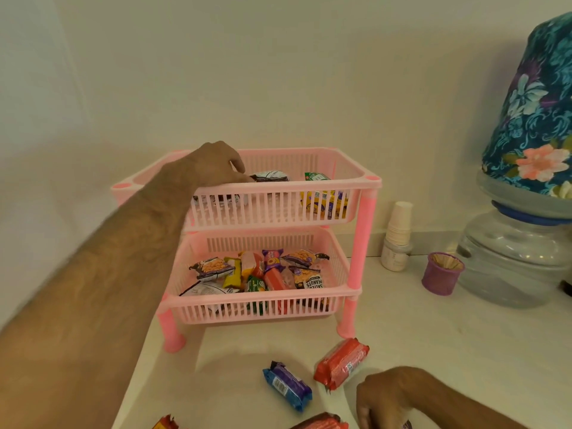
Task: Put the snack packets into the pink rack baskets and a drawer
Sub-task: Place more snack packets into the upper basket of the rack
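Bare forearms, no sleeves; left hand [213, 164], right hand [387, 394]

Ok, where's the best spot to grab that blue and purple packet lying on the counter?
Pinch the blue and purple biscuit packet across its narrow middle from above; it lies flat, slanted, with clear counter along both long sides.

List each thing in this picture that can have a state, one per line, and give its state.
left hand: over the upper basket, fingers pinching a dark packet
right hand: resting on the counter, fingers curled down; any grip hidden
upper basket: holds few packets
lower basket: holds many packets
red packet: lying loose on the counter
blue packet: lying loose on the counter
paper cups: stacked, upside down
purple cup: upright, full of sticks
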